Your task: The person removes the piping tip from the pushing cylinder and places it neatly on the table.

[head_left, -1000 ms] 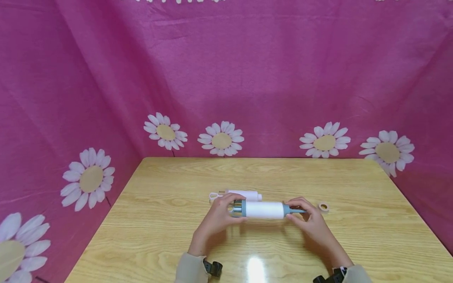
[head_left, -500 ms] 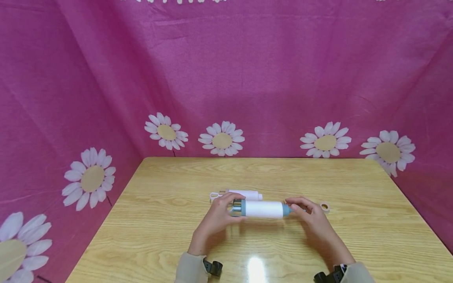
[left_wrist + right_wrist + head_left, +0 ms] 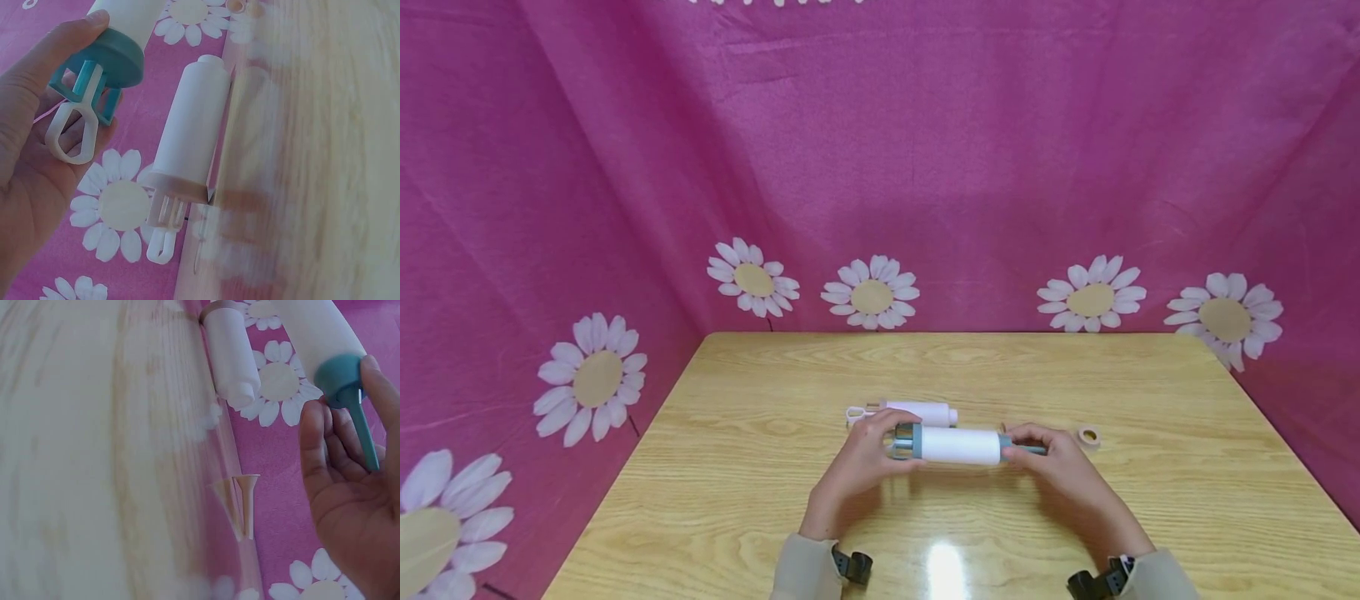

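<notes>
Just above the table lies level a large filling syringe (image 3: 961, 447) with a white barrel and teal end pieces. My left hand (image 3: 867, 450) grips its teal slotted collar (image 3: 119, 59), thumb on one side and fingers beneath. A white ring handle (image 3: 92, 128) sticks out of that collar toward the palm. At the other end, my right hand (image 3: 1058, 457) pinches the wide base of the teal nozzle (image 3: 362, 431), whose thin spout points into the palm. Part of the right fingers is hidden behind the syringe.
Behind the held syringe, a second white syringe (image 3: 921, 413) with a pinkish-brown collar lies on the wooden table (image 3: 760, 467). To the right stands a small pinkish-brown funnel-shaped nozzle (image 3: 247, 506), wide end up. A pink flowered cloth (image 3: 925, 167) hangs behind the table.
My right fingers loosened from the teal nozzle and shifted half a second ago; now they pinch its base again. The left hand and the syringe have stayed almost in place.
</notes>
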`<state>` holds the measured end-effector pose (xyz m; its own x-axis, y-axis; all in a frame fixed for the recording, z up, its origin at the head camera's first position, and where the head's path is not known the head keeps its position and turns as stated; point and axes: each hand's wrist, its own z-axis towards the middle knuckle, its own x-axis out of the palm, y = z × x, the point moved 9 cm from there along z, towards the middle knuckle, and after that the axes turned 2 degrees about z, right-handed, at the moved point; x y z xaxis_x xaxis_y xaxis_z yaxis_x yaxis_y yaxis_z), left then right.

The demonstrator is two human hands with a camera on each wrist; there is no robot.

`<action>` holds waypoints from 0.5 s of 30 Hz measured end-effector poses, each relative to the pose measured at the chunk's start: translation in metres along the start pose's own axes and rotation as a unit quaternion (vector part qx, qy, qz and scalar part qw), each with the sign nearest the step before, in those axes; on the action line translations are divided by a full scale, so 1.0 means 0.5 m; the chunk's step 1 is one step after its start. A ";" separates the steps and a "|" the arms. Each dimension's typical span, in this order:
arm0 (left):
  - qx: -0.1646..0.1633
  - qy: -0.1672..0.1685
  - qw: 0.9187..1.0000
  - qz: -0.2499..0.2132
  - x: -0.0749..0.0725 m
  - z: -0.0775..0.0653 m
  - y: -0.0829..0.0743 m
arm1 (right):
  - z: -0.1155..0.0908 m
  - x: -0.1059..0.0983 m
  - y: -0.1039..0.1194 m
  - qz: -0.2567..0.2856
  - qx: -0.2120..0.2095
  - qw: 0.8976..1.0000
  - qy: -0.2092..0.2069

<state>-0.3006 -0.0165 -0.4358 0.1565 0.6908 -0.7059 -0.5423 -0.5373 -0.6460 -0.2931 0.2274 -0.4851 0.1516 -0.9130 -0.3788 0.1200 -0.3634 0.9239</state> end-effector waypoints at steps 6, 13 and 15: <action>0.003 -0.009 1.000 0.008 -0.003 0.003 0.003 | 0.000 -0.002 0.015 -0.029 -0.059 0.998 -0.019; 0.002 -0.007 1.000 0.001 -0.003 0.004 0.009 | -0.004 0.005 0.024 0.005 -0.088 0.996 -0.013; 0.003 -0.005 1.000 0.002 -0.003 0.004 0.011 | -0.005 0.010 0.026 0.022 -0.094 0.995 -0.004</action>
<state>-0.3055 -0.0194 -0.4379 0.1468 0.6937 -0.7052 -0.5473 -0.5368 -0.6421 -0.2884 0.2188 -0.4749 0.1537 -0.9291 -0.3362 0.2950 -0.2816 0.9131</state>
